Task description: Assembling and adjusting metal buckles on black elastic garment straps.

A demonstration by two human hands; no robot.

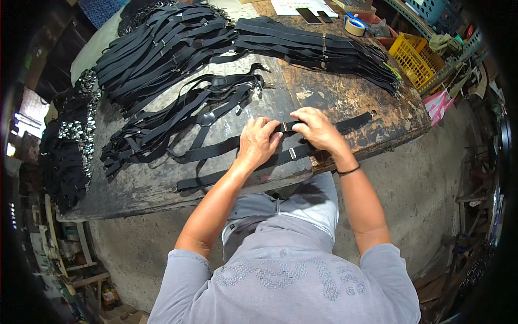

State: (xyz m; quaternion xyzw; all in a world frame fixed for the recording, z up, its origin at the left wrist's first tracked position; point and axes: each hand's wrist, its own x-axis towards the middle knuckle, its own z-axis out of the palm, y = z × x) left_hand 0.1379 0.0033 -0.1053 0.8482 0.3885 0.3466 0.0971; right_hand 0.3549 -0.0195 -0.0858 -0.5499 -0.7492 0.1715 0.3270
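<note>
At the far edge of the worn wooden bench (345, 97) a roll of tape (355, 26) with a blue rim is seen, and beside it two dark flat phones (315, 16) are laid on white paper sheets (291, 6). To the right of the bench a yellow plastic crate (413, 56) is placed, and just below it a pink and white package (440, 102) is seen; what is printed on it cannot be told.

A black elastic strap (216, 150) with a small metal adjuster buckle (284, 127) is stretched flat across the near part of the bench. A second strap with its own buckle (292, 153) is laid just below it, and the two are joined at a dark patch (206, 119) further left. The strap is pinched at the buckle by both hands: the left hand (258, 141) is closed on it from the left, and the right hand (315, 128) is closed on it from the right, the fingertips nearly meeting. Large piles of the same black straps (178, 43) are spread behind.
</note>
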